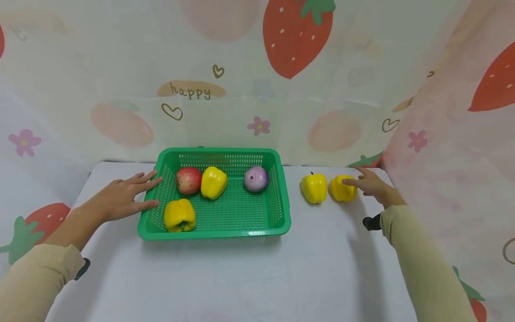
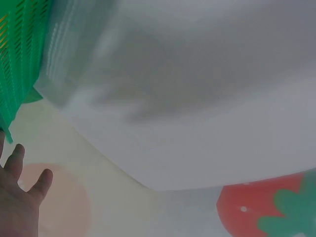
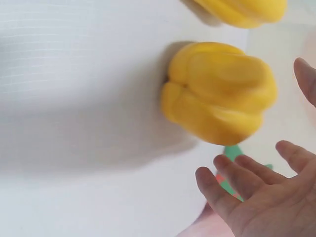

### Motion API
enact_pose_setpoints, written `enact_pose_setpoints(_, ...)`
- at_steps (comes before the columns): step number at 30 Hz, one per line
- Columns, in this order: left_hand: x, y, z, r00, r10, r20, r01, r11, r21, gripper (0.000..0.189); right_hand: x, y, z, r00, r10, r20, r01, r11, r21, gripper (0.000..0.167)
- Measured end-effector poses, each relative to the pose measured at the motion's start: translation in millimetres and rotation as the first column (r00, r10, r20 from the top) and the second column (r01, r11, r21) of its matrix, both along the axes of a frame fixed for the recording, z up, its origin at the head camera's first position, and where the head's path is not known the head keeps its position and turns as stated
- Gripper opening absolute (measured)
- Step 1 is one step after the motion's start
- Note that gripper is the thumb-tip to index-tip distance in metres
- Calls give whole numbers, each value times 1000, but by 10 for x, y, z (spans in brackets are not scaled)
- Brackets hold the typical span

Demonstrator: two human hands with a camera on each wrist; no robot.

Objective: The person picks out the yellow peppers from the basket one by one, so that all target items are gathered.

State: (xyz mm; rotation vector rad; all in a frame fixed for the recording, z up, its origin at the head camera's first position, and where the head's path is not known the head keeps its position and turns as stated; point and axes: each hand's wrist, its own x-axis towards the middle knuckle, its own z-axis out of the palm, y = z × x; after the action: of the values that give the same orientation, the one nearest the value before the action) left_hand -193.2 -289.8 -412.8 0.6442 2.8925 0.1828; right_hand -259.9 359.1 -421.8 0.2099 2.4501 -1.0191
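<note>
My left hand (image 1: 126, 197) is at the left rim of a green plastic basket (image 1: 217, 232), its fingers spread and straight. Inside the basket are a red apple (image 1: 188, 180), two yellow bell peppers (image 1: 213, 183) and a round purple item (image 1: 255, 179) whose kind I cannot tell. To the basket's right, a yellow bell pepper (image 1: 314, 188) stands on the table. Beside it is another yellow bell pepper (image 3: 217, 91), with my right hand (image 1: 372, 184) over its right side. In the right wrist view that hand's fingers (image 3: 237, 177) are spread apart, with a gap between them and the pepper.
The basket and loose peppers are on a white-covered table (image 1: 241, 277). A curtain (image 1: 241, 116) printed with strawberries, hearts and flowers hangs behind the table's back edge and along its sides. Dark bands (image 1: 372, 222) are on both wrists.
</note>
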Motion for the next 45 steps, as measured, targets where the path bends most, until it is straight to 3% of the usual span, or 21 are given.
enact_pose_setpoints(7,-19,-19,-25,1000,-13,-17,13,1000,-6,77,-52,-127,376,996,88,-6,-88,993,73,99)
enact_pose_setpoints(15,-31,-23,-20,999,-22,-30,21,1000,-19,77,-143,-427,633,988,142,-62,-137,988,76,95)
enact_pose_setpoints(20,-34,-11,-2,999,-19,-28,18,1000,-22,76,-202,-665,737,963,246,-109,-235,967,100,92)
enact_pose_setpoints(28,-42,8,4,999,-23,-33,22,999,-28,76,-277,-1062,926,934,317,-165,-312,948,56,89)
enact_pose_setpoints(35,-27,-5,8,1000,-15,-25,15,1000,-21,76,-321,-1476,964,918,347,-193,-349,937,22,89)
enact_pose_setpoints(45,-30,-11,-6,1000,-17,-21,16,1000,-13,76,-314,-2043,808,900,390,-197,-416,902,-115,89)
